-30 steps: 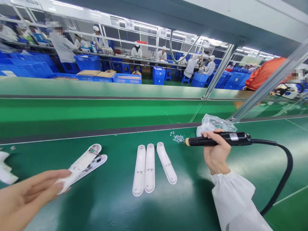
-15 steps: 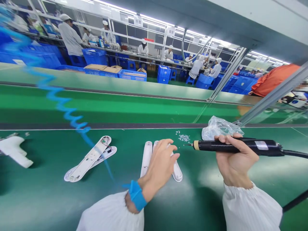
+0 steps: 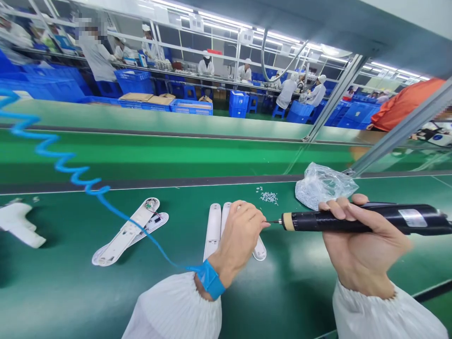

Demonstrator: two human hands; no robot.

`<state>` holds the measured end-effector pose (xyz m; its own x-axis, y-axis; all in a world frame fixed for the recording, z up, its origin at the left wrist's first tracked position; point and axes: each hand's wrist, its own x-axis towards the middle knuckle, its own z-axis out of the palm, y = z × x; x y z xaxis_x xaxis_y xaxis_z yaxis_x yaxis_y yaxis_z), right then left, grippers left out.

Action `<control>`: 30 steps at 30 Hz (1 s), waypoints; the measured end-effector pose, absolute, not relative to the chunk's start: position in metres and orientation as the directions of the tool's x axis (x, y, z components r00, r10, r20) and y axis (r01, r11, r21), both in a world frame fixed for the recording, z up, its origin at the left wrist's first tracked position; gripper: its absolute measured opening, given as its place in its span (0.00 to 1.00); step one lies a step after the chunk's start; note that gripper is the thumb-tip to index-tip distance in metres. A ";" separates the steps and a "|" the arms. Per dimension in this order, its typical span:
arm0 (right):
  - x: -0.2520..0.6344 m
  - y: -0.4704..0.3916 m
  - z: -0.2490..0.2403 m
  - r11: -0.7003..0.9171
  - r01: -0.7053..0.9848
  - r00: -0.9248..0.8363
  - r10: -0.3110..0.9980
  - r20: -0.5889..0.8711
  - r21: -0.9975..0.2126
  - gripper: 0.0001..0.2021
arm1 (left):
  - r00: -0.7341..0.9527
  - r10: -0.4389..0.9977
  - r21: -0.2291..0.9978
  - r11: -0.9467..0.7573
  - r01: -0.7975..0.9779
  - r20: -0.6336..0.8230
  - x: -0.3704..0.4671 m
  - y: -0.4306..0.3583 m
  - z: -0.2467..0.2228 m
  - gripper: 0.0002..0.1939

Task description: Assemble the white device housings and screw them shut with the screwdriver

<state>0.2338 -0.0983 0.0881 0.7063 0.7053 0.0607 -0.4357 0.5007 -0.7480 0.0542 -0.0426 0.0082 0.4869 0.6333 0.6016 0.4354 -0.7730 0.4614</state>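
Since half a second ago, the left hand (image 3: 238,238) has drawn its spread fingers together and met the tip of the slim metal bit (image 3: 272,221). Its grip is narrow, fingertips gathered there; whether a screw sits between them, I cannot tell. The right hand (image 3: 367,247) is wrapped firmly around a black electric screwdriver (image 3: 312,221), held level above the green workbench (image 3: 282,301) with its bit pointing left.

Under and behind the left hand lie slim white plastic casings (image 3: 213,226), two side by side and a third whose rounded end shows beyond the hand. Just past the bit is a loose pile of small screws (image 3: 269,197), and right of it a clear plastic bag (image 3: 326,183) holding more. Farther left, an opened white device (image 3: 129,235) lies with its two halves crossed, a bit of circuitry showing. A blue wrist strap (image 3: 212,281) circles the left wrist, its coiled blue cord (image 3: 79,174) trailing up and left. At the left edge rests a white gun-shaped tool (image 3: 21,223). Across the room, co-workers in white sit or stand behind blue crates (image 3: 192,107).
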 end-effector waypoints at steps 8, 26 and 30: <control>0.227 -0.104 0.092 0.503 -0.377 0.730 0.678 0.085 -0.778 0.07 | 0.491 0.702 0.593 -0.706 0.386 0.516 0.048 -0.045 0.001 0.10; 0.196 -0.155 0.082 0.400 -0.076 0.425 0.841 0.334 -0.913 0.09 | 0.436 0.843 0.490 -0.538 0.686 0.316 0.037 -0.039 -0.008 0.26; 0.194 -0.153 0.079 0.383 -0.070 0.430 0.845 0.319 -0.921 0.09 | 0.430 0.838 0.494 -0.546 0.677 0.336 0.038 -0.040 -0.010 0.25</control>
<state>0.1938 -0.1528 0.0793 0.4300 0.8447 0.3187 -0.0700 0.3832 -0.9210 0.0382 -0.0399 -0.0097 0.4300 0.8379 0.3361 0.6769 -0.5456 0.4941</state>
